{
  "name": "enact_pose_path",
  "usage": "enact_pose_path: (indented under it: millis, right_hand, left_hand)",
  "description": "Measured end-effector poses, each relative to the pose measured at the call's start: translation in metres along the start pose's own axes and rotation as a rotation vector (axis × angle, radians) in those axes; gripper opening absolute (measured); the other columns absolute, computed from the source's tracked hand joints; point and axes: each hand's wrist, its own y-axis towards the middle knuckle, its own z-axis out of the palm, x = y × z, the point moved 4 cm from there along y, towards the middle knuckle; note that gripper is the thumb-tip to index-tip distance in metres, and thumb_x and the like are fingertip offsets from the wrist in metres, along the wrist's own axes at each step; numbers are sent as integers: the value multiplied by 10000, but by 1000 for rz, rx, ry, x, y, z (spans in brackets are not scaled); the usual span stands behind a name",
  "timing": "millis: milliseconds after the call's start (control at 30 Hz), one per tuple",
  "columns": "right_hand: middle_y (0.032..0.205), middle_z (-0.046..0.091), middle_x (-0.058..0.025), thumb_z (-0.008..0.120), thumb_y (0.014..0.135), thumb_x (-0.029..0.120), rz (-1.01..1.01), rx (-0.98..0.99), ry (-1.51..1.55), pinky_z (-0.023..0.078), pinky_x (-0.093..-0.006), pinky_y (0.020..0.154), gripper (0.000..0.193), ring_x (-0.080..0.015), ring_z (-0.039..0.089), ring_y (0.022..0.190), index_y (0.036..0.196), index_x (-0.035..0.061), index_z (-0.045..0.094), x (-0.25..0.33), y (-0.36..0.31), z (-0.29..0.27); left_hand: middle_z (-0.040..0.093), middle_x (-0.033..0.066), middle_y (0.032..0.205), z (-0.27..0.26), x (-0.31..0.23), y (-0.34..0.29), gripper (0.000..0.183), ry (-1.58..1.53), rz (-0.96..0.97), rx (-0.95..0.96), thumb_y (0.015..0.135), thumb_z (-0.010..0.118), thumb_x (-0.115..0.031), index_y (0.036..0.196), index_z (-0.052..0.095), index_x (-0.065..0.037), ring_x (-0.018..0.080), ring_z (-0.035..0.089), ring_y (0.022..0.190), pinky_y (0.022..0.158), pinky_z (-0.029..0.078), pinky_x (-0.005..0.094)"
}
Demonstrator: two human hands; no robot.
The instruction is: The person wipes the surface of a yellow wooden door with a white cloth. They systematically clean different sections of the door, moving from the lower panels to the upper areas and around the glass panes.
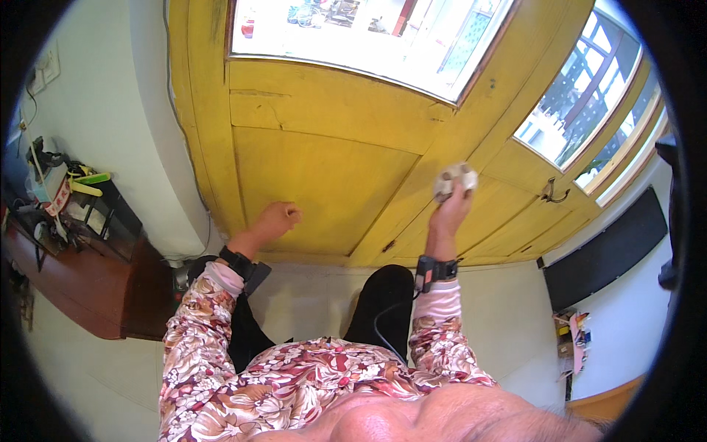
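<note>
My right hand (450, 211) is raised in front of a yellow wooden door (317, 188), its fingers closed around a crumpled whitish cloth (445, 183). The cloth is at or very near the door's surface, around the upright beside the seam; whether it touches cannot be told. Lower and to the left, my left hand (278, 219) hangs before the door's lower panel. Its fingers are loosely curled in, and nothing shows in them. Both wrists carry black straps with small devices.
Glass panes (361, 44) fill the door's upper part. A metal latch (554, 193) juts out at right. On the left stands a dark red cabinet (96, 283) with a cluttered black box (110, 210) on top. A black panel (607, 250) covers part of the right wall.
</note>
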Motion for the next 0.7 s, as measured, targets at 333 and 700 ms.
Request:
enact_pose_path:
  millis: [333, 700]
  right_hand:
    - [1235, 567, -154, 793, 822, 82, -685, -213, -630, 490, -390, 955, 396, -296, 572, 1120, 1151, -21, 599, 49, 65, 66]
    - [1180, 600, -130, 832, 630, 26, -1127, 294, -499, 460, -412, 916, 338, -318, 554, 1081, 921, 59, 663, 80, -78, 252]
  left_hand:
    - [730, 214, 945, 155, 22, -40, 234, 720, 121, 585, 795, 588, -124, 927, 751, -20, 408, 700, 866, 762, 552, 485]
    - [742, 198, 989, 167, -42, -40, 231, 545, 65, 483, 778, 620, -109, 937, 771, -35, 397, 714, 921, 742, 563, 505]
